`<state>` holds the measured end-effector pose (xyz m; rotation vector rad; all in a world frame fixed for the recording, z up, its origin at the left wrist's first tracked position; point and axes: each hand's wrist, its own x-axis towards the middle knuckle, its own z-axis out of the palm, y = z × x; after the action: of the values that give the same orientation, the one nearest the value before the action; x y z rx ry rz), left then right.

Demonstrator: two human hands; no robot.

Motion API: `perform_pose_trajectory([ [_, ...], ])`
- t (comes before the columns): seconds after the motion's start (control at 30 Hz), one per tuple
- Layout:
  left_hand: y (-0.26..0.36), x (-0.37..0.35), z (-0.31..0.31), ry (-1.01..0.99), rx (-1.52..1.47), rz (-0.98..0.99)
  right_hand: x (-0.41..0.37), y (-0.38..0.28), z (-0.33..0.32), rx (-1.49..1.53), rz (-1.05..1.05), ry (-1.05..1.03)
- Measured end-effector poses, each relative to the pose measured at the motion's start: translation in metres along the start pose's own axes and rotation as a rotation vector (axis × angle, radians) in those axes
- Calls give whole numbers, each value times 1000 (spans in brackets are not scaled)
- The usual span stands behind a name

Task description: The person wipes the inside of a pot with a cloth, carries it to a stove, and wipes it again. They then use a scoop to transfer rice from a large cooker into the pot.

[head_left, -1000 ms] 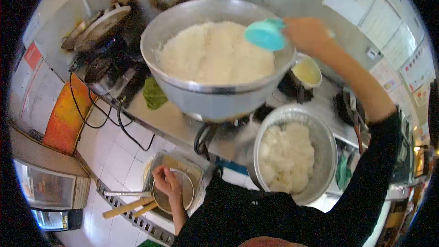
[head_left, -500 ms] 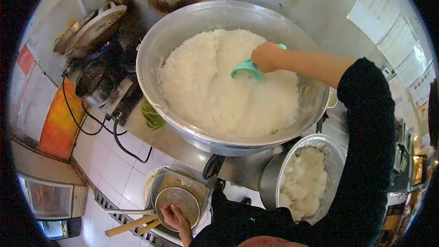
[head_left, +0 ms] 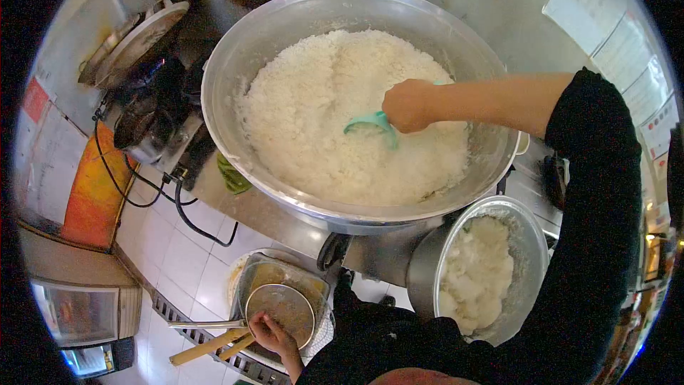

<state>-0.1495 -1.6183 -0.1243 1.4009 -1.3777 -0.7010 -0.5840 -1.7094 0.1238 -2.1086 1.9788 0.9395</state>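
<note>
A very large metal pot (head_left: 235, 150) holds a broad heap of white rice (head_left: 306, 107). My right hand (head_left: 410, 105) is closed round the handle of a teal scoop (head_left: 372, 125), whose rim is sunk into the rice right of the middle. At the bottom left, my left hand (head_left: 274, 335) has curled fingers and hovers over or touches a round metal strainer (head_left: 281, 310); whether it holds anything is too small to make out. At the lower right stands a smaller metal pot (head_left: 426, 271) with clumped white rice (head_left: 476, 274) in it.
Black burners and a dark pan (head_left: 142, 127) stand on the left, with a lidded wok (head_left: 139, 46) against the wall. A green cloth (head_left: 232, 175) lies beside the large pot. Wooden handles (head_left: 206, 347) stick out near the strainer. Black cables hang at the left.
My right hand and the scoop have moved slightly left and down in the rice. The view has shifted a little. My left hand stays at the strainer.
</note>
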Motion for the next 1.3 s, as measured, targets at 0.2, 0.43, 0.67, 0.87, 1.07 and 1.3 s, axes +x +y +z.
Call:
perform_pose_trajectory([
  [0.2, 5, 2, -2, 0, 22, -11, -2, -13, 1, 80, 25, -57],
  [0.43, -2, 5, 3, -7, -30, -23, -15, -24, -10, 208, 47, -111],
  [0.67, 22, 11, 11, -54, -41, -81, -22, -30, -9, 215, 38, -90],
  [0.87, 22, 16, 9, -54, 14, 1, -32, -38, -17, 185, 16, -127],
  [1.07, 16, 19, 6, -81, -76, -97, -46, -46, -32, 214, 42, -127],
  [1.3, 8, 25, 5, -92, -21, 8, -32, -50, -37, 292, -88, -28],
])
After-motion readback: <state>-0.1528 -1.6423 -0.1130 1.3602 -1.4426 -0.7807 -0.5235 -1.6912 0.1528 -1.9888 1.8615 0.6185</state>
